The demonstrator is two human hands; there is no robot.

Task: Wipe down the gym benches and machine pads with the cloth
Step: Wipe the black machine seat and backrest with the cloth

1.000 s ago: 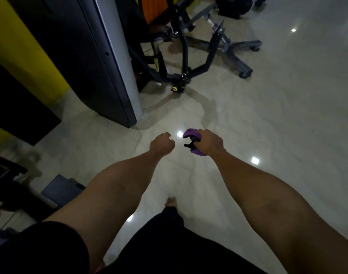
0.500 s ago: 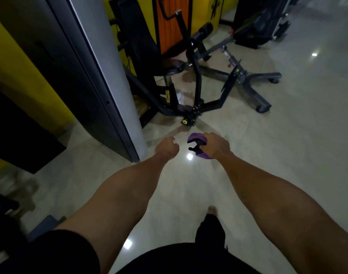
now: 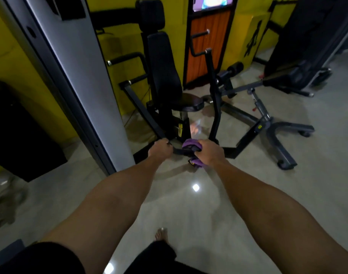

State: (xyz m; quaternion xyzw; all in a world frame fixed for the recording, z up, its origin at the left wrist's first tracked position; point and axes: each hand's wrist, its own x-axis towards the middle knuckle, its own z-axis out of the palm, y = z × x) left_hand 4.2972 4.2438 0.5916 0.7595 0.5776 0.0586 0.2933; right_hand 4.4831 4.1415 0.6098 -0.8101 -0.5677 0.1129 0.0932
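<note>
In the head view, your right hand grasps the bunched purple cloth, and your left hand is clenched, seemingly empty. The machine's back pad and seat pad stand ahead. Open the cloth flat, then wipe from the top downward.

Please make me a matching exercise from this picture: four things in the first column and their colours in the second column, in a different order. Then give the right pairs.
Things:
1. cloth gripped in the right hand
2. seat pad of the machine
3. wall
4. door panel

Colours:
A. orange
B. black
C. purple
D. yellow

Pairs: 1-C, 2-B, 3-D, 4-A.
</note>
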